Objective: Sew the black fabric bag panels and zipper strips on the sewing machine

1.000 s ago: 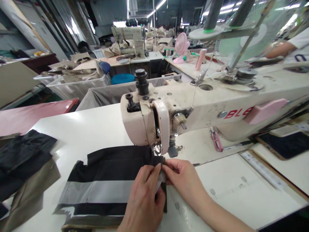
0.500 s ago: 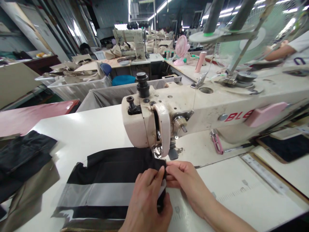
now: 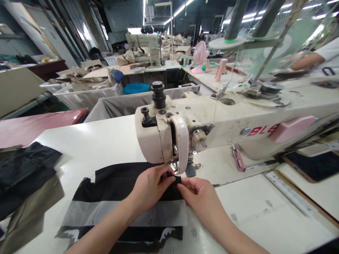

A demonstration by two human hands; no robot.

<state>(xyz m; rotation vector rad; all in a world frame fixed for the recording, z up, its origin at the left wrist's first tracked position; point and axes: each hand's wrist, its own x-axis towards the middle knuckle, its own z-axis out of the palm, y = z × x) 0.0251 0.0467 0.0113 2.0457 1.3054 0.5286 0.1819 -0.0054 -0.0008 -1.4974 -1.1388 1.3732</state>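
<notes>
A black fabric piece with a wide grey band point(image 3: 113, 212) lies flat on the white sewing table, its upper right corner at the needle area of a cream sewing machine point(image 3: 156, 137). My left hand point(image 3: 153, 181) reaches across the cloth and pinches its black edge just in front of the presser foot. Close beside it, my right hand point(image 3: 197, 190) grips the same edge at the right corner between thumb and fingers. The presser foot is partly hidden behind my left fingers and the machine's white guard point(image 3: 182, 144).
Dark and olive cloth pieces point(image 3: 25, 176) lie at the left. Pink thread snips point(image 3: 238, 158), a ruler point(image 3: 290, 194) and a phone point(image 3: 315, 164) sit at the right. Fabric-filled bins point(image 3: 90, 92) stand behind the table. A co-worker's arm point(image 3: 307, 60) shows at far right.
My left hand has moved up from the cloth's lower right edge to the corner by the presser foot, uncovering the grey band's right end. My right hand stays at the corner.
</notes>
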